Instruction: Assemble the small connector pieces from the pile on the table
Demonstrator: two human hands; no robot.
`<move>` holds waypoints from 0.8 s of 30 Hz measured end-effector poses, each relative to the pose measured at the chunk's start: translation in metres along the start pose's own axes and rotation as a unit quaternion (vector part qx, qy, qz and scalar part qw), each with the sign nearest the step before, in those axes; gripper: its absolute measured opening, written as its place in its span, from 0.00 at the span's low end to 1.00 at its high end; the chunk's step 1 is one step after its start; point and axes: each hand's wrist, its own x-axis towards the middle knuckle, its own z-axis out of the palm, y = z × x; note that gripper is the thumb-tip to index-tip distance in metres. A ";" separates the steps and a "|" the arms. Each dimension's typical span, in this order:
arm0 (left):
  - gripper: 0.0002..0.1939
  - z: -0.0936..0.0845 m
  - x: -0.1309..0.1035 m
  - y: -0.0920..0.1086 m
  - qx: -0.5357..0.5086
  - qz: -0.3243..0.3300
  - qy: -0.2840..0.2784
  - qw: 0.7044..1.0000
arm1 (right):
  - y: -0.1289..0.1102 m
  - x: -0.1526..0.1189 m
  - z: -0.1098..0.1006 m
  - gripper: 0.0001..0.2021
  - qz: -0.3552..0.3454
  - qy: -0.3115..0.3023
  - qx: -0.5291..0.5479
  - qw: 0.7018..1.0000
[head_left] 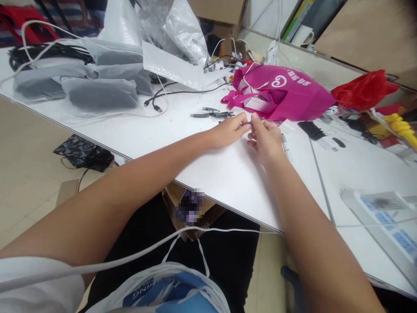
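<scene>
My left hand (230,129) and my right hand (265,139) meet fingertip to fingertip on the white table (208,169), just in front of a pink bag (286,93). Something small is pinched between the fingers of both hands; it is too small to name. A few dark pens (211,114) lie on the table just beyond my left hand. A white pen-like stick (285,145) lies beside my right hand.
Grey padded packets (97,87), black cables (42,53) and clear plastic bags (182,30) fill the far left. A red bag (363,90) and yellow item (402,128) sit at right. A white power strip (387,226) lies near right. A plastic bag (169,291) rests on my lap.
</scene>
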 end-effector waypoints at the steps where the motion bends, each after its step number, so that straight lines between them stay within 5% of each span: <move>1: 0.14 0.000 0.001 -0.001 0.002 -0.003 -0.004 1.000 | -0.001 0.000 0.000 0.30 0.004 -0.009 0.011 1.000; 13: 0.12 0.001 0.000 -0.008 0.104 0.010 -0.029 0.994 | 0.001 0.000 0.001 0.31 0.027 0.020 -0.012 0.999; 24: 0.14 -0.001 0.002 -0.007 0.070 0.034 -0.048 0.996 | 0.000 -0.003 0.002 0.33 0.009 -0.002 -0.013 1.000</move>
